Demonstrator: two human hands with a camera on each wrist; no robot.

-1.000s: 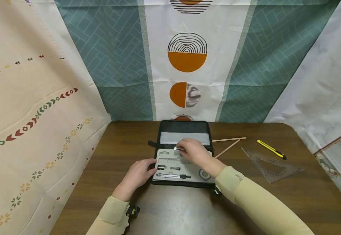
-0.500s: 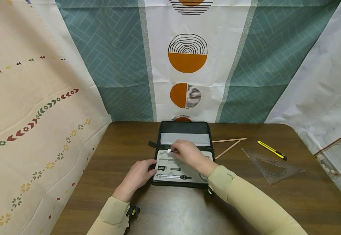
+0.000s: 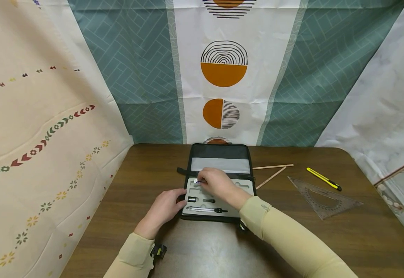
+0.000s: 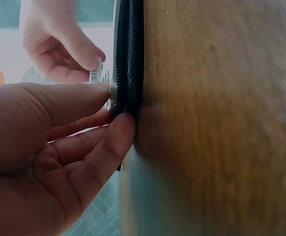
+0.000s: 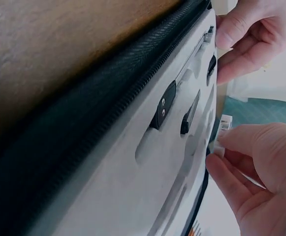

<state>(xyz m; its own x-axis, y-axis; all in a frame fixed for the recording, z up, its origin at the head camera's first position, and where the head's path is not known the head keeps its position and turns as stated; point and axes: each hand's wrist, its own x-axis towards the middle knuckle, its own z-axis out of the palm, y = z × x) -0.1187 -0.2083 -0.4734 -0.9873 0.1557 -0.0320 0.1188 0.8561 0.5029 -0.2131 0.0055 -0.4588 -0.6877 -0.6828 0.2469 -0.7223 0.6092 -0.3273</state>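
An open black zip case (image 3: 219, 150) lies on the table, its light grey moulded tray (image 3: 223, 206) facing up. My left hand (image 3: 165, 208) pinches the case's left edge, thumb on the rim and fingers against the zip side in the left wrist view. Over the tray's upper left, my right hand (image 3: 219, 185) holds a small white eraser (image 5: 225, 123) with a barcode print between thumb and fingers. A silver and black compass (image 3: 207, 209) lies in the front slot. Behind it sit a short black piece (image 3: 191, 199) and a small dark piece (image 3: 209, 200).
Two thin wooden sticks (image 3: 271, 177) lie right of the case. Farther right are a clear set square (image 3: 321, 197) and a yellow utility knife (image 3: 323, 178). Patterned cloths hang behind the table (image 3: 146, 166) and at both sides.
My right hand has moved left across the tray with the eraser, to the upper left recess. The left hand stays at the case's edge.
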